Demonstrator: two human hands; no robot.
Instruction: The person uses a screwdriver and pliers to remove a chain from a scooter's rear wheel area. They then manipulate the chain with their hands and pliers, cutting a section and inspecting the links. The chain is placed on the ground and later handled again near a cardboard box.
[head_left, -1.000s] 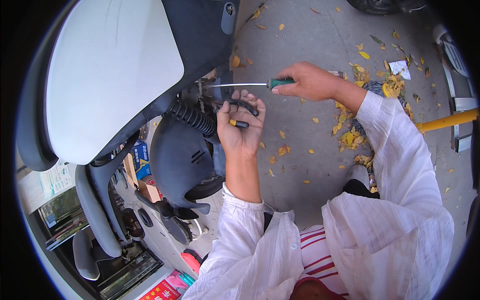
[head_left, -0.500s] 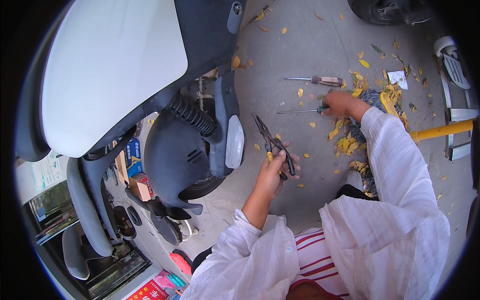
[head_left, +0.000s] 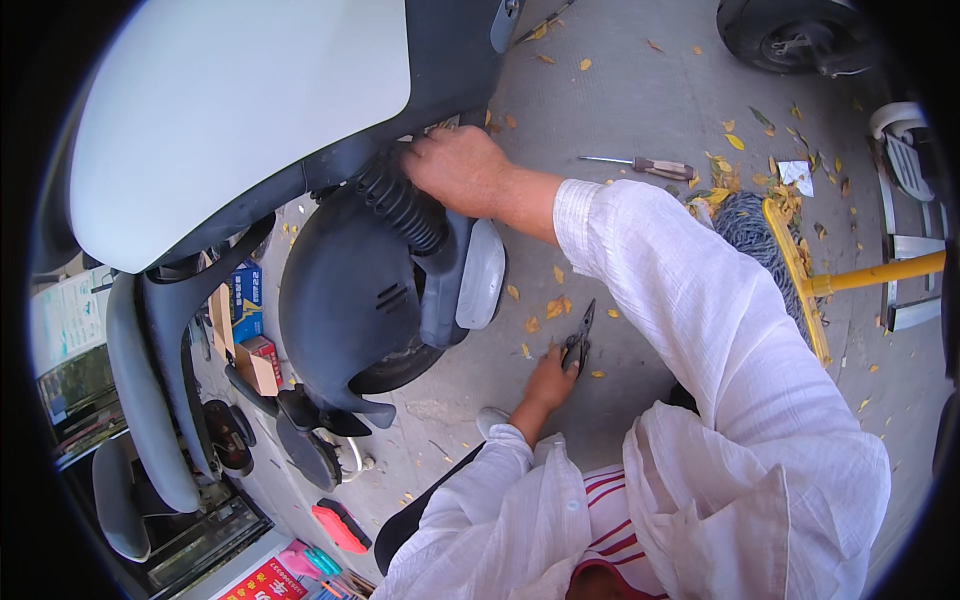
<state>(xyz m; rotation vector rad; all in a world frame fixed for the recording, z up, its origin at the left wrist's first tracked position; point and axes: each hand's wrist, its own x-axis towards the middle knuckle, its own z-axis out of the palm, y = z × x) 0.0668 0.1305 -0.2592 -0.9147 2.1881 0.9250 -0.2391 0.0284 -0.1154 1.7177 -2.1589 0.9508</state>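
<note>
My left hand (head_left: pixel 548 384) is closed around a pair of dark long-nosed pliers (head_left: pixel 580 335) above the ground. The jaws point up and away from me. My right hand (head_left: pixel 456 168) reaches across to the scooter, beside the top of its black coil-spring shock absorber (head_left: pixel 400 208). Its fingers are curled in under the edge of the white body panel (head_left: pixel 250 110), and what they hold, if anything, is hidden. Below them sit the black rear mudguard (head_left: pixel 335 300) and a pale lamp or reflector (head_left: pixel 482 275).
A brown-handled screwdriver (head_left: pixel 660 168) lies on the ground beyond my right sleeve. Around a grey mop head (head_left: pixel 745 222) with a yellow bar are fallen leaves. Boxes (head_left: pixel 245 300) and a stool-like round seat (head_left: pixel 308 455) stand left. Another vehicle's wheel (head_left: pixel 790 38) is at the far right.
My right hand has left the green-handled screwdriver's spot on the ground and moved left to the scooter. That screwdriver no longer shows. My left hand has lowered slightly with the pliers.
</note>
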